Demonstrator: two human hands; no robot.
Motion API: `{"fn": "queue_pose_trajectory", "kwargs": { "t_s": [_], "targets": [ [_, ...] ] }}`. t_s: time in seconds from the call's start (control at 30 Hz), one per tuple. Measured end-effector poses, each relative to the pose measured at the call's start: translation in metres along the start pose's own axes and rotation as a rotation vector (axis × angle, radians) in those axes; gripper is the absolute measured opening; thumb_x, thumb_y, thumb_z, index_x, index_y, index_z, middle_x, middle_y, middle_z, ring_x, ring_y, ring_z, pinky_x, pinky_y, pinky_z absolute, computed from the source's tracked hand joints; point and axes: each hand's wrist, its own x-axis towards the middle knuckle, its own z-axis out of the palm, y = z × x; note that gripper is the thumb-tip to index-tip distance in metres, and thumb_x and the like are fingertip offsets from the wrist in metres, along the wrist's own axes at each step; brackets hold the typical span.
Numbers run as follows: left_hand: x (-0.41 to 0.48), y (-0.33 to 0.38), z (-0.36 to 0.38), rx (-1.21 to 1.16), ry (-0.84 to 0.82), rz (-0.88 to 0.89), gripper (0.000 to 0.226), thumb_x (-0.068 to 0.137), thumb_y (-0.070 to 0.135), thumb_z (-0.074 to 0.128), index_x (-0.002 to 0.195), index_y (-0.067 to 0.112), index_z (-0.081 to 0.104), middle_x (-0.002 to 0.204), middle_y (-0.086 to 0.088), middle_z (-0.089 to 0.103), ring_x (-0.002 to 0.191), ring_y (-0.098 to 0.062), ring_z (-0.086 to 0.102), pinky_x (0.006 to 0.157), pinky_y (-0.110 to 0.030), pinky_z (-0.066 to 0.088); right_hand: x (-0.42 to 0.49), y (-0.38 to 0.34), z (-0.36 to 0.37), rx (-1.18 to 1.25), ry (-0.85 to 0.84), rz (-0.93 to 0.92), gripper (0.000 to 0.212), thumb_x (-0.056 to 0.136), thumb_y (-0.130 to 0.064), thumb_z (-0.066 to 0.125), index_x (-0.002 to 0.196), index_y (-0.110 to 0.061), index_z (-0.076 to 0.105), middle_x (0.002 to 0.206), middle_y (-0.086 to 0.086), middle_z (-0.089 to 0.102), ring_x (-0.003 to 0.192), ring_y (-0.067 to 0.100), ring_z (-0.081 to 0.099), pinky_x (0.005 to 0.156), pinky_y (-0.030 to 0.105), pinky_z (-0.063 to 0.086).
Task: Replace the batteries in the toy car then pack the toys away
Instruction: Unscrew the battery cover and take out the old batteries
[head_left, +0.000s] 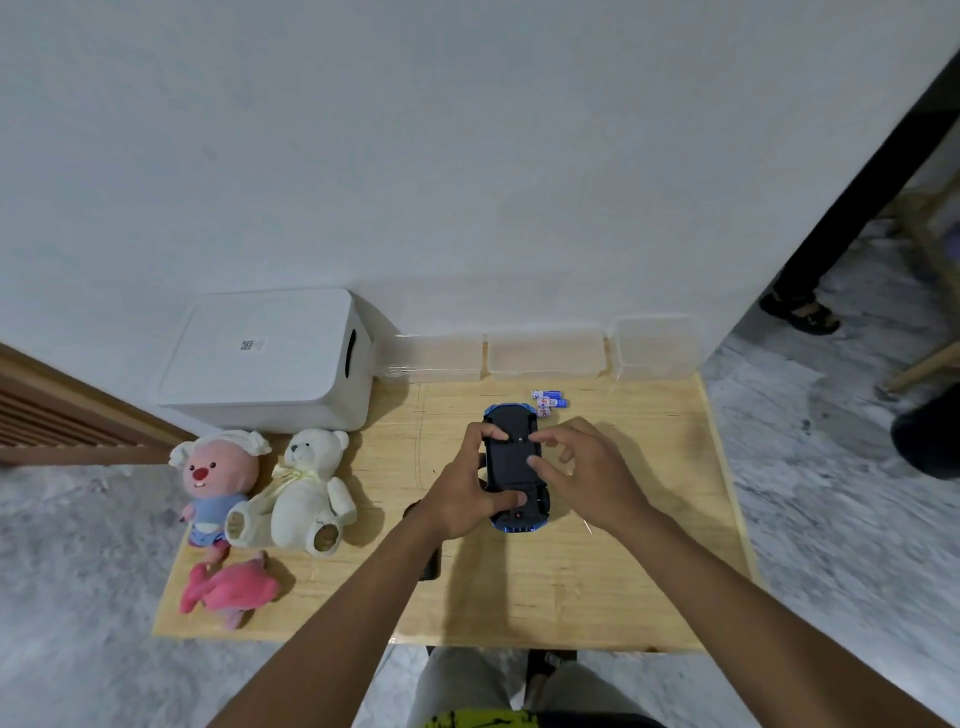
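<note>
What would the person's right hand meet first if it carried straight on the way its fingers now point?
The right hand points left, toward the upturned toy car. Its fingertips are already at the car's black underside, so it would likely meet that first; depth is uncertain.

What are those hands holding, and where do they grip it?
The left hand grips the upturned toy car along its left side, thumb on the underside. The right hand touches its right edge.

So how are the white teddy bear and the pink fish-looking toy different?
The white teddy bear is larger, cream-white, and lies face-up nearer the storage box; the pink plush is smaller, bright pink, and lies flat near the table's front edge. Both are soft toys, untouched, left of the hands.
</note>
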Motion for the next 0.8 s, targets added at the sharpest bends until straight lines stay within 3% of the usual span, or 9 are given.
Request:
{"fn": "queue_pose_trajectory", "kwargs": {
  "t_s": [0.17,0.3,0.43,0.6,0.8],
  "targets": [
    [0.003,0.001,0.001,-0.009,-0.005,0.0,0.069,0.082,0.001,0.082,0.126,0.03,0.038,0.123,-0.009,0.058,0.102,-0.022,0.067,0.082,-0.053,0.063,0.001,-0.005,0.002,-0.039,0.02,0.046,0.033,0.083,-0.032,0.079,0.115,-0.028,0.069,0.106,-0.015,0.054,0.082,-0.007,0.05,0.069,0.002,0.037],
    [0.003,0.001,0.003,-0.022,-0.01,-0.019,0.077,0.081,0.0,0.083,0.132,0.035,0.036,0.122,-0.012,0.063,0.078,-0.015,0.071,0.076,-0.039,0.064,0.001,-0.009,-0.004,-0.029,-0.006,0.059,0.043,0.074,-0.031,0.085,0.112,-0.03,0.066,0.103,-0.013,0.061,0.084,-0.003,0.053,0.067,0.007,0.038],
    [0.003,0.003,0.004,-0.028,-0.018,-0.009,0.084,0.081,0.001,0.084,0.136,0.039,0.034,0.126,-0.01,0.063,0.084,-0.021,0.072,0.079,-0.041,0.064,0.005,-0.008,-0.008,-0.021,-0.108,0.065,0.057,0.07,-0.03,0.088,0.12,-0.033,0.062,0.097,-0.014,0.064,0.084,-0.002,0.055,0.071,0.014,0.041],
    [0.003,0.008,0.008,0.01,-0.023,0.001,0.085,0.082,0.005,0.084,0.139,0.04,0.031,0.114,-0.003,0.067,0.097,-0.029,0.073,0.086,-0.044,0.063,0.005,-0.009,-0.005,-0.033,-0.141,0.05,0.056,0.074,-0.022,0.087,0.125,-0.026,0.064,0.098,-0.009,0.064,0.082,-0.002,0.056,0.07,0.008,0.041],
    [0.002,0.007,0.008,0.049,-0.024,0.024,0.084,0.083,0.007,0.082,0.141,0.038,0.03,0.113,-0.006,0.067,0.097,-0.029,0.071,0.088,-0.048,0.062,0.006,-0.012,-0.005,-0.234,-0.11,-0.063,0.054,0.072,-0.033,0.081,0.122,-0.023,0.062,0.097,-0.007,0.064,0.086,0.009,0.055,0.081,0.029,0.053]
  ]
}}
